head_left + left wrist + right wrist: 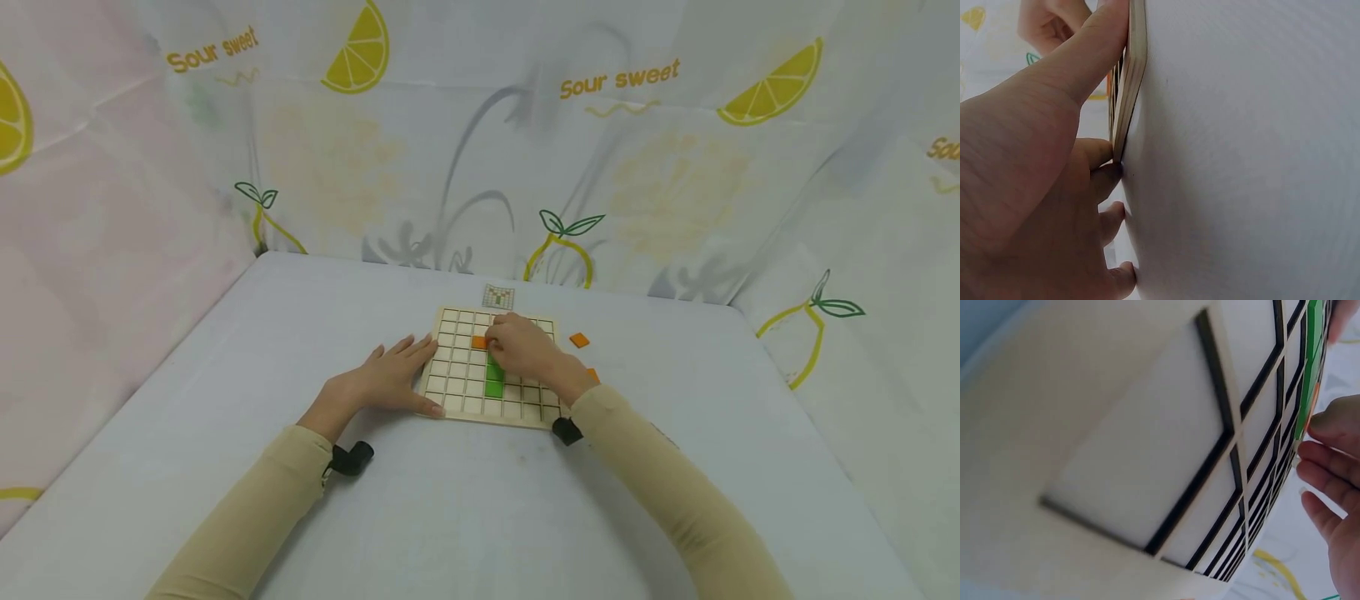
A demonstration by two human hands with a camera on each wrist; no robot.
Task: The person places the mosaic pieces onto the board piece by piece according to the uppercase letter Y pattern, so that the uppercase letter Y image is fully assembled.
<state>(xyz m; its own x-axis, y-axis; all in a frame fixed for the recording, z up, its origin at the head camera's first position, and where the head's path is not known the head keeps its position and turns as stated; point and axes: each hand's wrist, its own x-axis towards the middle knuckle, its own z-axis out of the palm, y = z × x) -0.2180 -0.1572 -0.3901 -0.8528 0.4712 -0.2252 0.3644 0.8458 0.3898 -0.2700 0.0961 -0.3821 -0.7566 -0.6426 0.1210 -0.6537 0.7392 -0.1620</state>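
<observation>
Guessing you're placing tiles (494,389); left hand (392,377) splayed against the board (454,387), right hand (522,344) bunched, can't tell if pinching; next, align squarely.

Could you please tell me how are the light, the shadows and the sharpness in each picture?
Head view: soft light, with faint shadows on the white tabletop beside both sleeves; left wrist view: dimmer, the left hand rather dark, a soft shadow along the board; right wrist view: the board's nearest border blurred, its grid squares stretched by the close, slanted angle.
</observation>
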